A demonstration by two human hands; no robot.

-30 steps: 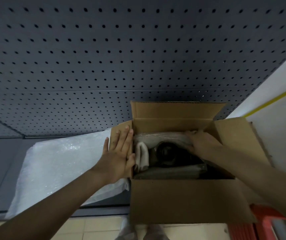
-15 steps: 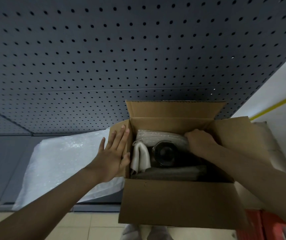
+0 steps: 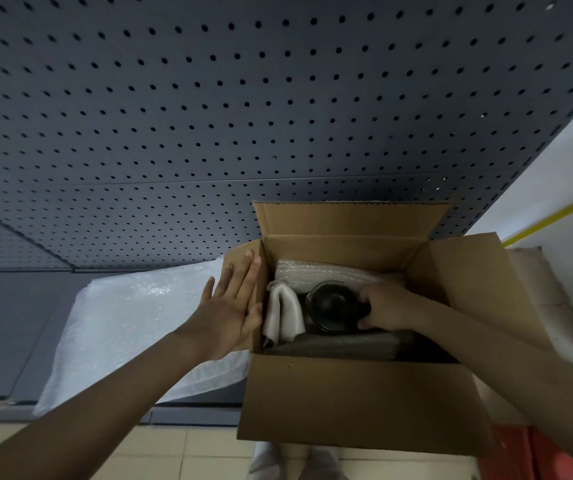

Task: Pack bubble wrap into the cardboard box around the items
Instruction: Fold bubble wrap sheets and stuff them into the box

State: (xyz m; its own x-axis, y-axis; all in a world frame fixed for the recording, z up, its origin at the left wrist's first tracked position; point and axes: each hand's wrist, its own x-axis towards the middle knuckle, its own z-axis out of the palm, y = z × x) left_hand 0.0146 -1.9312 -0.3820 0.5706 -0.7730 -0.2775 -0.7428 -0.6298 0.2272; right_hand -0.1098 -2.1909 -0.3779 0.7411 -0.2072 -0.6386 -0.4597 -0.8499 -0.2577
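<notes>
Since the earlier frame, the right hand (image 3: 383,311) had left the bubble wrap (image 3: 326,273) at the far wall inside the cardboard box (image 3: 357,400) and gripped the dark round item (image 3: 333,306). Flat-fingered, the left hand (image 3: 233,306) braced the left flap. Light, soft, crushable wrap: probably best pinched at an edge.

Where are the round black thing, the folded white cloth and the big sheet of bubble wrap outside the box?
round black thing (image 3: 330,308), head view, its dark middle.
folded white cloth (image 3: 283,311), head view, its front fold.
sheet of bubble wrap (image 3: 139,323), head view, its flat middle.

Dark pegboard wall (image 3: 208,116), tiled floor (image 3: 174,452)
</notes>
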